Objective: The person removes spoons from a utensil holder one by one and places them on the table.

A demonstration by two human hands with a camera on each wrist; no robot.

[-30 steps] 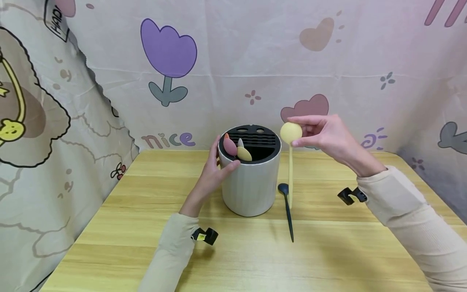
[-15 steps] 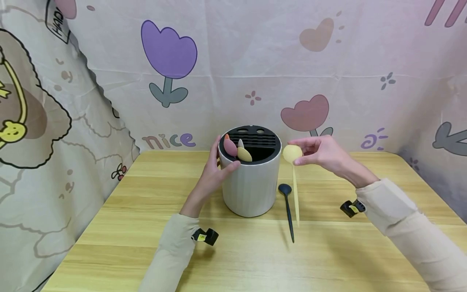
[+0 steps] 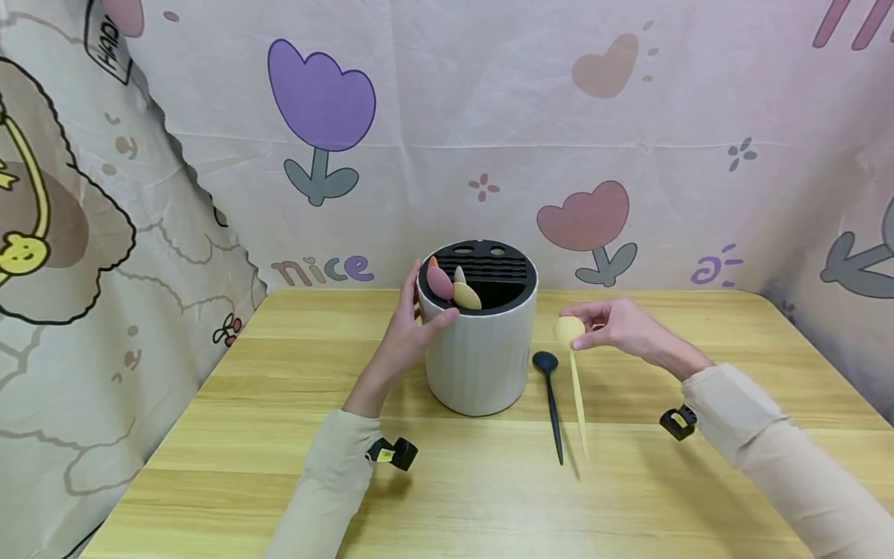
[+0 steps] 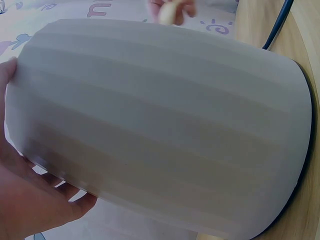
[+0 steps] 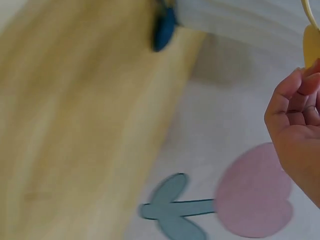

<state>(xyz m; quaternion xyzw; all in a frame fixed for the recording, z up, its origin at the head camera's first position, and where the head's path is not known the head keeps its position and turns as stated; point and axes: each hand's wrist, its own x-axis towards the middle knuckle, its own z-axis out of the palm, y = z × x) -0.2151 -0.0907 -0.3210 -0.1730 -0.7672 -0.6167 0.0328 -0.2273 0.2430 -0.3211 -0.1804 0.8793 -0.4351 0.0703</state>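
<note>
A white utensil holder (image 3: 478, 357) with a black slotted lid (image 3: 489, 268) stands upright on the table. My left hand (image 3: 408, 338) grips its left side, thumb on the front near the rim; the left wrist view shows the fingers (image 4: 75, 202) around its ribbed wall. My right hand (image 3: 618, 330) pinches a yellow spoon (image 3: 570, 332) by its round head, handle hanging down with its tip close to the tabletop. Left of that spoon lies a black spoon (image 3: 546, 363). Pink (image 3: 439, 282) and yellow spoon heads (image 3: 466, 295) stick out of the holder, with orange and grey tips behind.
The wooden table (image 3: 279, 435) ends at a patterned cloth backdrop (image 3: 447, 116) just behind the holder. Another cloth (image 3: 70, 373) hangs along the left side. Each sleeve cuff carries a small black camera (image 3: 677, 421).
My right hand has lowered the yellow spoon and brought it slightly right and nearer, away from the holder. The left hand and the black spoon have stayed put.
</note>
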